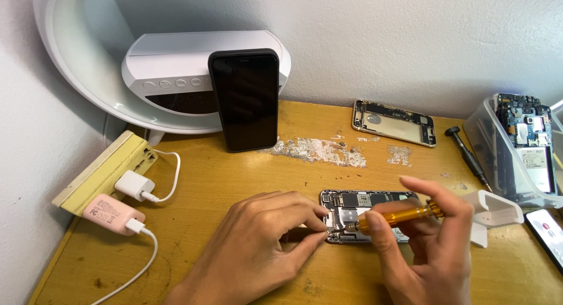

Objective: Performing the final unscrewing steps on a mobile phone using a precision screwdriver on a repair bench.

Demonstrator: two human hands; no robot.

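While the left hand is pinching the open phone at its nine o'clock edge, the right hand is gripping a gold screwdriver. Its tip is touching the phone's insides.

1. Two screwdrivers: an orange-handled screwdriver and a black-handled screwdriver.
2. Two opened phone bodies: a grey opened phone body and a gold opened phone body.
3. Two plugged chargers: a white charger and a pink charger.
4. One upright black phone.

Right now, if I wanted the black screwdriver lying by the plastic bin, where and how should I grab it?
Probably pinch the black screwdriver mid-shaft from above. It lies flat and diagonal beside the clear bin, round cap toward the wall, so come from its open left side.
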